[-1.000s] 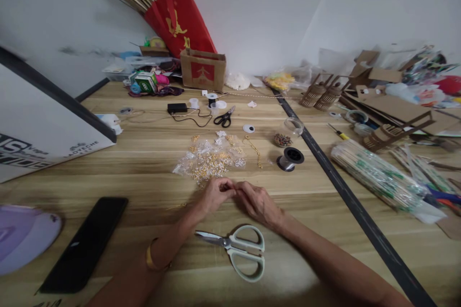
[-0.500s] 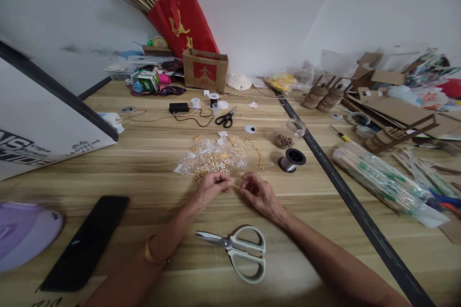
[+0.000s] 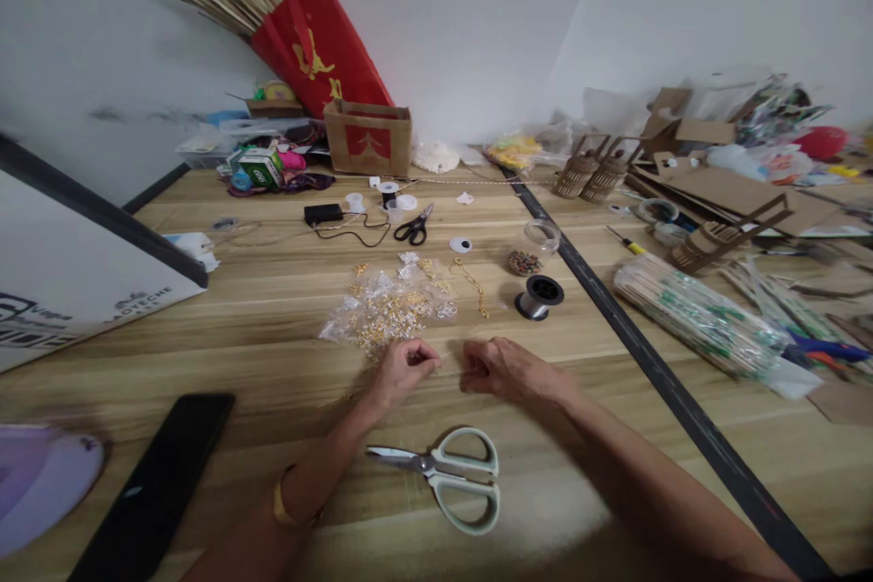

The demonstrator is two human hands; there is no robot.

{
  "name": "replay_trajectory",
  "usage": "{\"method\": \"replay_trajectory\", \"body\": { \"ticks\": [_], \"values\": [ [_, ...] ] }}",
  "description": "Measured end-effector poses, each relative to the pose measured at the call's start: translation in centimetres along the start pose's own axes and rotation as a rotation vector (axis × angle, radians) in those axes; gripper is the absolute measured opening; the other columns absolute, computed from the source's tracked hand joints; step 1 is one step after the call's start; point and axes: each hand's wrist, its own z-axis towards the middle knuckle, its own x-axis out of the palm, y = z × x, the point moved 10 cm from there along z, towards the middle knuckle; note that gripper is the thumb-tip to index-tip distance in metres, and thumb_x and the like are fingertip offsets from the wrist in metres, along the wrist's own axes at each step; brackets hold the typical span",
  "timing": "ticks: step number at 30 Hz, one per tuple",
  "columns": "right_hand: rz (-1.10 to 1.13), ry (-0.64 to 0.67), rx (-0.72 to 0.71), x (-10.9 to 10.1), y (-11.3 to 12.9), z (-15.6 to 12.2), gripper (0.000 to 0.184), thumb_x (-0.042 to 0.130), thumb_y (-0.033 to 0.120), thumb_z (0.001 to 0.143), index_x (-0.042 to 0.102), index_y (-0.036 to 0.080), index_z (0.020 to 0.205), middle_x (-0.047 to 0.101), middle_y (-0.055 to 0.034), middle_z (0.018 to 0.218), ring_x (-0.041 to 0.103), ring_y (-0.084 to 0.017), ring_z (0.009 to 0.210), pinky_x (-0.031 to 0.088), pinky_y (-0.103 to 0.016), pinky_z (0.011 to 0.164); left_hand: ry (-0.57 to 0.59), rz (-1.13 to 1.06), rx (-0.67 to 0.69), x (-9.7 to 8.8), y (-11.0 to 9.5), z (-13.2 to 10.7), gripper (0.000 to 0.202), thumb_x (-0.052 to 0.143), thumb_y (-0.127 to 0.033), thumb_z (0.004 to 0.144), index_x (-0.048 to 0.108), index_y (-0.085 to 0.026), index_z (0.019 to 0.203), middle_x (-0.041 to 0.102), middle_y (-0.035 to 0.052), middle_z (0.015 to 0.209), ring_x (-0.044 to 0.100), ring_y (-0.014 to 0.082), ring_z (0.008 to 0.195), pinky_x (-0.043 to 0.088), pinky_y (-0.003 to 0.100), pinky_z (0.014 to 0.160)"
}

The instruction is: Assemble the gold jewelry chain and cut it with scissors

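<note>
One left hand (image 3: pixel 407 370), bare: hovering over the table (image 3: pixel 265 318), just beside the heap; grip pressing thumb and forefinger together, anything between being too small to tell. One right hand (image 3: pixel 510 369): hovering apart from it, fingers curling; cannot tell whether they are pinching anything. One heap of gold and clear pieces (image 3: pixel 390 307), partly in plastic: lying toward the far edge from the left hand; probably light, slippery, best being picked singly by fingertips. One gold chain (image 3: pixel 473 282): lying right of the heap, long axis running far edge to near edge, near end slanting right; likely limp, an end link being the hold. One pair of pale-handled scissors (image 3: pixel 426 465): lying toward the near edge, blades pointing at the left edge; likely stiff, heavier, loops being the hold.
</note>
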Motion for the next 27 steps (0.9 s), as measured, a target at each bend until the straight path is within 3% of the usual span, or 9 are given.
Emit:
{"method": "replay_trajectory", "body": {
  "ticks": [2, 5, 10, 14, 19, 27],
  "values": [
    [-0.033, -0.091, -0.018, -1.3, 0.6, -0.2, 0.018, 0.071, 0.015, 0.069, 0.054, 0.019, 0.072, 0.054, 0.003, 0.061, 0.046, -0.01, 0.051, 0.028, -0.022, 0.05, 0.002, 0.039, 0.009, 0.4, -0.2, -0.2, 0.006, 0.066, -0.019, 0.065, 0.066, -0.014, 0.065, 0.066, 0.002, 0.062, 0.057, 0.0123, 0.059, 0.045, 0.023, 0.059],
    [0.088, -0.211, -0.135, -1.9, 2.2, -0.3, 0.018, 0.065, 0.014, 0.074, 0.056, 0.018, 0.089, 0.06, -0.0006, 0.076, 0.052, -0.01, 0.056, 0.036, -0.021, 0.054, -0.015, 0.071, 0.036, 0.5, -0.5, -0.4, 0.003, 0.067, -0.017, 0.065, 0.066, -0.015, 0.064, 0.067, 0.0022, 0.063, 0.06, 0.0132, 0.061, 0.047, 0.023, 0.061],
    [0.326, -0.192, -0.145, 0.8, 2.6, 0.4, 0.034, 0.058, 0.014, 0.079, 0.052, 0.017, 0.112, 0.056, 0.0061, 0.06, 0.051, -0.009, 0.049, 0.037, -0.018, 0.049, -0.05, 0.078, 0.071, 0.1, -0.8, -0.4, 0.004, 0.067, -0.019, 0.067, 0.066, -0.015, 0.066, 0.069, 0.0032, 0.067, 0.064, 0.0153, 0.064, 0.05, 0.025, 0.064],
    [0.472, -0.189, -0.13, 2.0, 2.2, 0.7, 0.035, 0.055, 0.008, 0.076, 0.052, 0.017, 0.109, 0.064, 0.0024, 0.071, 0.059, -0.011, 0.059, 0.043, -0.019, 0.055, -0.065, 0.128, 0.11, 0.0, -1.5, -0.6, 0.003, 0.065, -0.018, 0.068, 0.066, -0.015, 0.066, 0.069, 0.0037, 0.068, 0.064, 0.0156, 0.065, 0.051, 0.025, 0.065],
    [0.544, -0.248, -0.112, 2.0, 1.5, 0.8, 0.031, 0.058, 0.014, 0.077, 0.049, 0.018, 0.106, 0.067, -0.0002, 0.078, 0.061, -0.012, 0.065, 0.047, -0.022, 0.06, -0.075, 0.154, 0.158, 0.1, -2.1, -0.8, 0.006, 0.065, -0.019, 0.07, 0.067, -0.016, 0.065, 0.07, 0.0033, 0.068, 0.063, 0.0147, 0.064, 0.052, 0.025, 0.065],
    [0.424, -0.29, -0.125, 1.5, 2.1, 0.3, 0.017, 0.058, 0.018, 0.082, 0.051, 0.019, 0.098, 0.066, -0.0013, 0.077, 0.061, -0.013, 0.065, 0.046, -0.022, 0.059, -0.085, 0.196, 0.183, 0.0, -2.5, -0.9, 0.006, 0.065, -0.013, 0.07, 0.067, -0.016, 0.065, 0.068, 0.0019, 0.067, 0.063, 0.0144, 0.065, 0.05, 0.024, 0.065]
  ]
}}
